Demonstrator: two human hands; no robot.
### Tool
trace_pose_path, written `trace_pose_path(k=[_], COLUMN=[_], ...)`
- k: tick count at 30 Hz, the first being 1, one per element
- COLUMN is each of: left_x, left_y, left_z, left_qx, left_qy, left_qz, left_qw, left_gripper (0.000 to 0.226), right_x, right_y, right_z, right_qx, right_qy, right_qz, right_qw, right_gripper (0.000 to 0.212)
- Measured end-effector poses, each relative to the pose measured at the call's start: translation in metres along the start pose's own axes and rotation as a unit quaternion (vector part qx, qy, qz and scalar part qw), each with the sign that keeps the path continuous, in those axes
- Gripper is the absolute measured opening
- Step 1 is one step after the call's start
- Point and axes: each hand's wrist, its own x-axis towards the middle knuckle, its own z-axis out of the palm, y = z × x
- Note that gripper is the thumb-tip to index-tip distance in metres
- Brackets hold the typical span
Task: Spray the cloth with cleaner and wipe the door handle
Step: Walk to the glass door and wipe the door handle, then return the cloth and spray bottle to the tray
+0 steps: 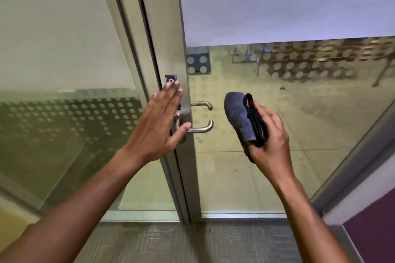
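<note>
Head view: left hand [158, 121], fingers wide, shields the handle [201, 129], so the right hand [269, 136] gripping the cloth [237, 115] may wipe glass instead.

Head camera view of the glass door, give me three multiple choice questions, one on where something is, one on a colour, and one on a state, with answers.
1. Where is the folded cloth?
A. In the right hand, right of the handle
B. Draped over the handle
C. On the floor

2. What colour is the cloth?
A. White
B. Grey with a black edge
C. Yellow

3. How is the left hand set?
A. Closed in a fist
B. Gripping a spray bottle
C. Open, fingers spread

Answers:
1. A: the right hand holds the folded grey cloth clear of the curved silver metal door handle.
2. B: grey fabric shows, with a black trim along its fold.
3. C: the left hand is flat and open by the metal door frame, thumb close to the handle.
</note>
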Motion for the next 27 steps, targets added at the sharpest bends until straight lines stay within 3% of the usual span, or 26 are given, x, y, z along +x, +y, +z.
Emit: trace_pose_path(k=[17, 27], left_x=[-0.159, -0.189], left_y=[0.093, 0.177], left_z=[-0.103, -0.152], left_qx=[-0.068, -0.073], left_qy=[0.041, 0.059], left_qz=[-0.015, -0.012], left_qw=[0.997, 0.995], left_gripper=[0.082, 0.084], right_x=[-0.128, -0.174], right_y=[-0.143, -0.165], right_z=[-0.099, -0.195], right_qx=[-0.073, -0.077], right_qy=[0.058, 0.098], right_qz=[-0.084, -0.125], right_qw=[0.992, 0.984], right_gripper=[0.067, 0.065])
